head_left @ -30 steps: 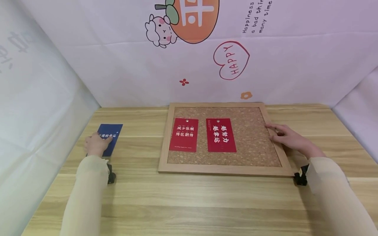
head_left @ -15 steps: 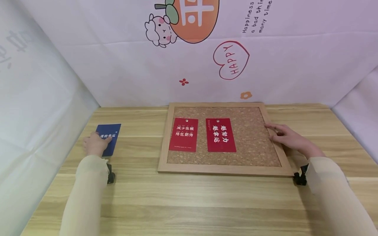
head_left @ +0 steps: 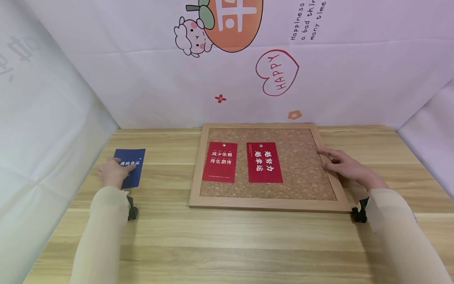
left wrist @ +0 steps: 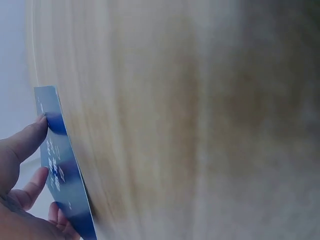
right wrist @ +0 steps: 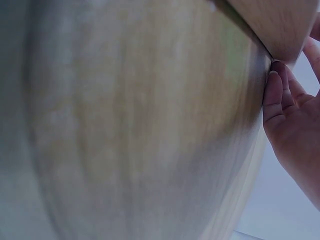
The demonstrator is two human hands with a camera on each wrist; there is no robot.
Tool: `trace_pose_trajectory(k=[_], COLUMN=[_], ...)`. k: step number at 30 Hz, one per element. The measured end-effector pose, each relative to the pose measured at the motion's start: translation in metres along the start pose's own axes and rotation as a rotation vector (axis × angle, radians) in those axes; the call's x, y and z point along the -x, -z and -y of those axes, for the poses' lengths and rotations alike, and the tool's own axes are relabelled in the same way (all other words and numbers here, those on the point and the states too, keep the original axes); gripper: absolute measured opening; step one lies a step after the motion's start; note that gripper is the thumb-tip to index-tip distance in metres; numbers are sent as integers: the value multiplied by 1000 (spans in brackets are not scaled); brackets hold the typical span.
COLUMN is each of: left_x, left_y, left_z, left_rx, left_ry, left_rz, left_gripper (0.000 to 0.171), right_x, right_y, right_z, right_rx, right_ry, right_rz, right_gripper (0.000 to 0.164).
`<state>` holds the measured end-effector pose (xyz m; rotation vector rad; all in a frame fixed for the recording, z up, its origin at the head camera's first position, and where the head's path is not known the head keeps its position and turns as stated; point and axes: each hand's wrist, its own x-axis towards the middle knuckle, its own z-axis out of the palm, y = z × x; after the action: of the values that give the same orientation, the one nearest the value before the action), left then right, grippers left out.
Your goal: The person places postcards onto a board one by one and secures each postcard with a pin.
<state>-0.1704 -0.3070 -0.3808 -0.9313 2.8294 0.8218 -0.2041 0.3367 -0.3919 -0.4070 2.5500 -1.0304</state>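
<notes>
On the left, my left hand [head_left: 115, 173] holds a blue card [head_left: 134, 167] with white lettering by its left side. The left wrist view shows the thumb and fingertips on this blue card [left wrist: 65, 165], with other fingers at its lower edge. My right hand [head_left: 345, 167] grips the right side of a wood-framed cork board [head_left: 298, 165], thumb and forefinger over the rim. In the right wrist view, curled fingertips [right wrist: 274, 82] press against the side of the frame [right wrist: 275, 25]. Two red cards, one left [head_left: 220, 171] and one nearer the middle [head_left: 264, 173], are fastened to the cork.
The board lies flat on a wood-grain table [head_left: 227, 244], its back edge close to a white printed cloth [head_left: 159, 90]. White cloth also hangs at the left and right sides. Black wrist mounts [head_left: 133, 209] sit by both sleeves.
The blue card has shifted slightly left and turned a little, together with my left hand. My right hand stays on the frame, and the board and red cards keep their places.
</notes>
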Motion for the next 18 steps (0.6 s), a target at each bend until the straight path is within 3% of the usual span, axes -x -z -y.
trace_pose_trajectory(k=[9, 18], left_x=[0, -1], left_y=[2, -1], left_z=[-3, -8], left_rx=[12, -29], left_ry=[-7, -115], left_rz=[-6, -63], left_gripper=[66, 56], right_x=[2, 0], right_y=[1, 0], right_z=[0, -3], right_rx=[-12, -12], right_ry=[-13, 0], right_rz=[2, 0], right_gripper=[59, 59])
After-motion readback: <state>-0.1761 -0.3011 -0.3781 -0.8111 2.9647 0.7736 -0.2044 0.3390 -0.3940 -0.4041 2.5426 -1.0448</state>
